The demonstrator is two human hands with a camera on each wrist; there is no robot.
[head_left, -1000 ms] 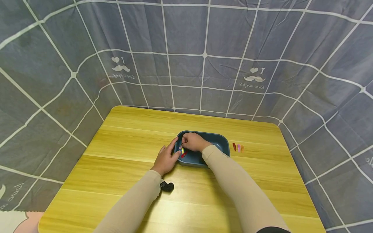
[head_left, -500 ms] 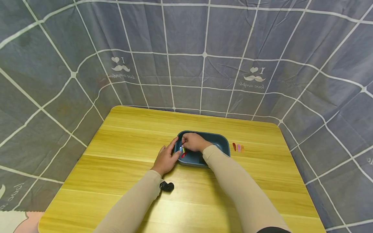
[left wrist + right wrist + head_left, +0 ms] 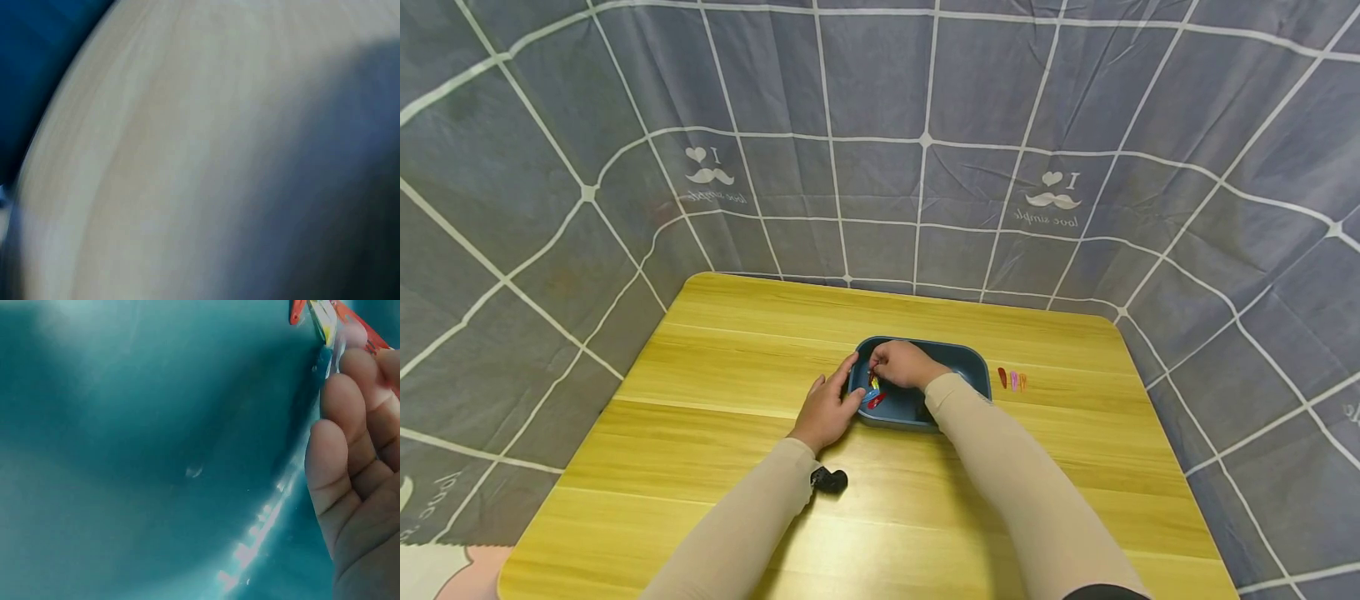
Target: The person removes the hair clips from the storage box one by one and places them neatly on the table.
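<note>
A dark blue tub stands on the table, with several small snap hair clips at its left end. Among them are a yellow clip, a blue clip and a red clip. My right hand reaches inside and pinches another red hair clip between thumb and fingertips, as the right wrist view shows. My left hand rests along the tub's left side, fingers extended at the rim and thumb tip over the edge beside the clips. In the left wrist view only a blurred tabletop and the tub's side show.
Just right of the tub, a dark red clip, a pink clip and an orange clip lie in a row on the wooden table. A grey checked curtain rises behind the table and along both sides.
My right hand has shifted slightly right inside the tub, with a red clip at its fingertips. The blue clip has tipped from upright to lying crosswise. My left hand stays put.
</note>
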